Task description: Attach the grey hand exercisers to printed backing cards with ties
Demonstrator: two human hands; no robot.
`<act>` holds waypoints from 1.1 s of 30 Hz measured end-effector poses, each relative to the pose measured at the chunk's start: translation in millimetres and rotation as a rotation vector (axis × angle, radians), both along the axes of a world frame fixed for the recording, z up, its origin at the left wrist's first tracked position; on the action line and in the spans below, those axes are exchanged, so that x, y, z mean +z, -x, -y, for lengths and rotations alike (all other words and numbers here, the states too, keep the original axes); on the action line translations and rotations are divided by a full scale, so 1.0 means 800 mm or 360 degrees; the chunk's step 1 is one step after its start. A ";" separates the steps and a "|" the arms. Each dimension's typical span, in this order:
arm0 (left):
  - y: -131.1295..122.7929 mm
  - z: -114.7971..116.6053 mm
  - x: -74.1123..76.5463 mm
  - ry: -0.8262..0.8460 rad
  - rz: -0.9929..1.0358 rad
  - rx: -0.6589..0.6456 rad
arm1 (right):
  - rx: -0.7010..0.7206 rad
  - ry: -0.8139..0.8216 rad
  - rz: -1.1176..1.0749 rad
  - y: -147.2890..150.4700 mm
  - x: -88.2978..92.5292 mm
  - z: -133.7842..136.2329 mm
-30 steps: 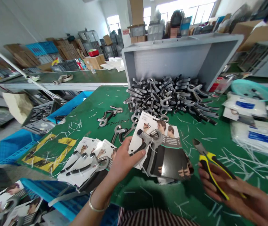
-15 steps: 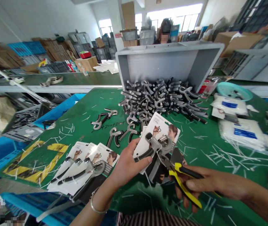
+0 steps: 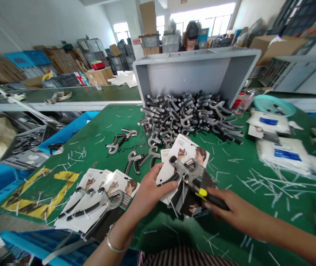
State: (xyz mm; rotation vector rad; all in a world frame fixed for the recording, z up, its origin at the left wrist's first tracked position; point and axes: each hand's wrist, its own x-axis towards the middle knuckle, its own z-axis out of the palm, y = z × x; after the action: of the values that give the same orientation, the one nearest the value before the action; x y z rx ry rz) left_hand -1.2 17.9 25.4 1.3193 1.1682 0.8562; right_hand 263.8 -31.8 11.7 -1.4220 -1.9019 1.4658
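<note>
My left hand [image 3: 150,194] is closed on the edge of a printed backing card [image 3: 165,170], its thumb lying over the front. A grey and black hand grip strengthener [image 3: 180,168] with a metal spring lies against this card. My right hand [image 3: 228,208] is wrapped round pliers with yellow and black handles [image 3: 216,200]. Their jaws are at the strengthener's lower part, by the card; whether they bite on anything I cannot tell. A thin white strip [image 3: 174,210] hangs below the strengthener. To the left, several carded strengtheners [image 3: 102,201] lie overlapping.
A tipped grey crate [image 3: 185,75] stands behind a heap of loose strengtheners [image 3: 185,114]. A few more lie at centre left. White bags [image 3: 285,153], a teal dish [image 3: 274,105] and scattered white strips [image 3: 269,184] are at right. A person [image 3: 190,37] is beyond the crate.
The handles of the pliers have come together in my right hand, and the lower yellow handle no longer shows. My left hand still holds the card; the view has shifted slightly.
</note>
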 end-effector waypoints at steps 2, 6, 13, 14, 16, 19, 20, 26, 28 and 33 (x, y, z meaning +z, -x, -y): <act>-0.003 -0.001 -0.001 0.0191 0.0242 0.0038 | 0.0006 -0.0346 0.0170 -0.002 0.001 0.008; -0.013 -0.005 -0.007 0.0381 0.0613 0.0226 | 0.0092 -0.0299 0.0019 0.002 0.010 0.029; -0.056 0.011 -0.009 0.0046 0.1090 0.0641 | 0.0224 0.1056 -0.1421 0.069 -0.012 0.031; -0.059 0.013 -0.009 0.0029 0.1091 0.0676 | 0.0233 0.1096 -0.1552 0.078 -0.019 0.029; -0.061 0.016 -0.009 -0.0009 0.1063 0.0734 | 0.0244 0.1152 -0.1702 0.092 -0.033 0.028; -0.058 0.017 -0.010 -0.0025 0.0973 0.0776 | 0.0257 0.1165 -0.1818 0.099 -0.042 0.027; -0.058 0.017 -0.010 -0.0009 0.0963 0.0769 | 0.0258 0.1158 -0.1838 0.100 -0.042 0.026; -0.063 0.021 -0.009 0.0113 0.1137 0.0646 | 0.0212 0.1185 -0.1831 0.094 -0.047 0.019; -0.065 0.021 -0.009 0.0124 0.1178 0.0647 | 0.0214 0.1210 -0.1786 0.092 -0.051 0.020; -0.068 0.016 -0.010 0.0093 0.1191 0.0716 | 0.0243 0.1247 -0.1757 0.091 -0.056 0.027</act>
State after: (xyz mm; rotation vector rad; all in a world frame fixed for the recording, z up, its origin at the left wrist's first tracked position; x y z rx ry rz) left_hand 52.8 5.2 17.1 0.5777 0.8701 1.4680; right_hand 190.9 -53.6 -32.8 -0.3835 -0.7595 2.4737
